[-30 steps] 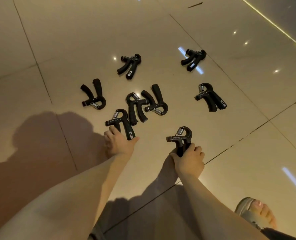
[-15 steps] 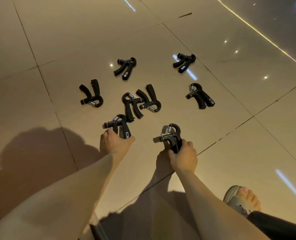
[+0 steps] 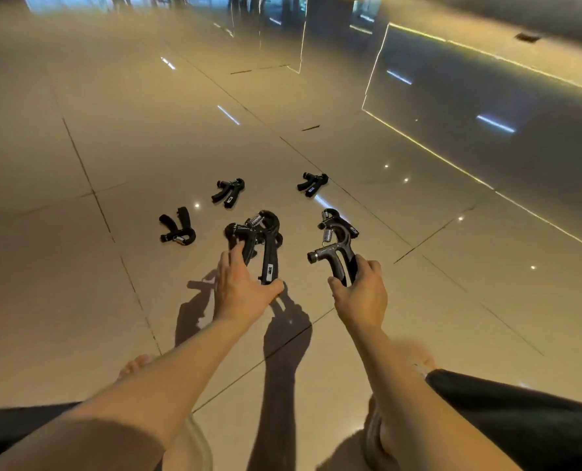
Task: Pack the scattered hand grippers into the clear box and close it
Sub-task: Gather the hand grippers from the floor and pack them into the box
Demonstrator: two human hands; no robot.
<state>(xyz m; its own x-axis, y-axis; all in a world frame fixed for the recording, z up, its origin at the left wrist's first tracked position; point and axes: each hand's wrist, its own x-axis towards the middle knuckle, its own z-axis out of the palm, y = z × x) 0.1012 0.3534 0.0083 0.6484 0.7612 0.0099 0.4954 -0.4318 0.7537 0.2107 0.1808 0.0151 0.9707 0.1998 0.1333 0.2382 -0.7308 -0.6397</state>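
Note:
My left hand (image 3: 240,288) grips a black hand gripper (image 3: 267,246) by its handles and holds it above the floor. In my right hand (image 3: 361,290) is a second black hand gripper (image 3: 337,258), also lifted. Behind it on the tiles lies another gripper (image 3: 339,220), partly hidden. More grippers lie on the floor: one at the left (image 3: 177,229), one further back (image 3: 228,192) and one at the far right (image 3: 311,183). Others sit hidden behind the gripper in my left hand. No clear box is in view.
The glossy beige tiled floor (image 3: 78,266) stretches all around, with dark grout lines and light reflections. A dark reflective wall panel (image 3: 487,113) rises at the back right. My legs and feet (image 3: 136,363) show at the bottom edge.
Both hands have lifted their grippers off the floor. The camera has tilted up, so the remaining grippers now sit lower and further off in the frame.

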